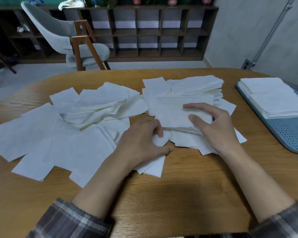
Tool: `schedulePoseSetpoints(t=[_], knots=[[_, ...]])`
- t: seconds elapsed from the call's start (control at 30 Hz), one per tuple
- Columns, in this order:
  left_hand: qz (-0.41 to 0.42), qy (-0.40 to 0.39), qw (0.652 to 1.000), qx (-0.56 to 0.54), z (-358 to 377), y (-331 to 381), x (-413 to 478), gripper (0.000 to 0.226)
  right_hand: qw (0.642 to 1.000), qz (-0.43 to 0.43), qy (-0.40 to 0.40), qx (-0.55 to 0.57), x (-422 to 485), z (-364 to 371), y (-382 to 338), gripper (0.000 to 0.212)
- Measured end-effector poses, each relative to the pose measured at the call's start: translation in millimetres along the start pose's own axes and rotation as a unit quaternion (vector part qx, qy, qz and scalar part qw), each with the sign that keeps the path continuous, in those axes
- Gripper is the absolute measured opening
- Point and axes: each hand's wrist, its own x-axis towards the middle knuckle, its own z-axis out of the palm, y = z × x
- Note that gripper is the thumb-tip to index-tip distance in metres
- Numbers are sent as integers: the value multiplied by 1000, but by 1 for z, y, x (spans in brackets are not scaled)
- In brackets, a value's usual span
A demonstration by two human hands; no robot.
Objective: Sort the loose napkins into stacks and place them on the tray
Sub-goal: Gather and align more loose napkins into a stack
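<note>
Loose white napkins (62,134) lie scattered over the left and middle of the wooden table (179,186). A small stack of napkins (172,114) sits slightly raised in the middle, and my right hand (217,127) grips its right edge with thumb and fingers on top. My left hand (143,141) pinches a napkin corner (160,140) just below that stack. Behind them lies a thicker, uneven pile (196,85). At the right edge, a blue perforated tray (289,133) carries a neat napkin stack (275,97).
A grey chair with wooden legs (72,43) stands beyond the table's far left edge. A dark cubby shelf (153,31) lines the back wall. Bare wood shows along the table's near side and between the piles and the tray.
</note>
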Motion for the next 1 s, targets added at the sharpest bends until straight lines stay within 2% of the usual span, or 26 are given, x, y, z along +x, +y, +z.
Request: schedulePoseSetpoints(t=[0.13, 0.2, 0.3, 0.4, 0.5, 0.6, 0.67, 0.77, 0.83, 1.0], knots=[[11, 16, 999, 36, -4, -1, 1, 13, 1000, 3, 1, 4, 0, -1, 1, 32], [19, 19, 999, 26, -6, -1, 1, 8, 1000, 5, 4, -1, 1, 0, 0, 32], [37, 16, 996, -79, -16, 3, -1, 7, 1000, 10, 7, -5, 1, 0, 3, 33], [41, 2, 975, -220, -27, 8, -5, 7, 1000, 7, 1, -2, 0, 0, 0, 33], [49, 13, 956, -289, -32, 7, -5, 13, 999, -3, -35, 36, -1, 0, -5, 17], [65, 51, 956, -282, -30, 5, -3, 9, 984, 24, -122, 124, -6, 2, -8, 31], [83, 68, 958, -266, -27, 4, -1, 4, 985, 14, -145, 96, -9, 7, -10, 19], [70, 103, 960, -252, -23, 2, 0, 18, 991, 24, -113, 67, -8, 8, -10, 14], [43, 124, 957, -258, -25, 3, 1, 31, 989, 53, -94, 101, -6, 4, -11, 15], [-13, 152, 937, -315, -29, 3, 2, 32, 975, 63, -140, 160, -7, 5, -15, 46]])
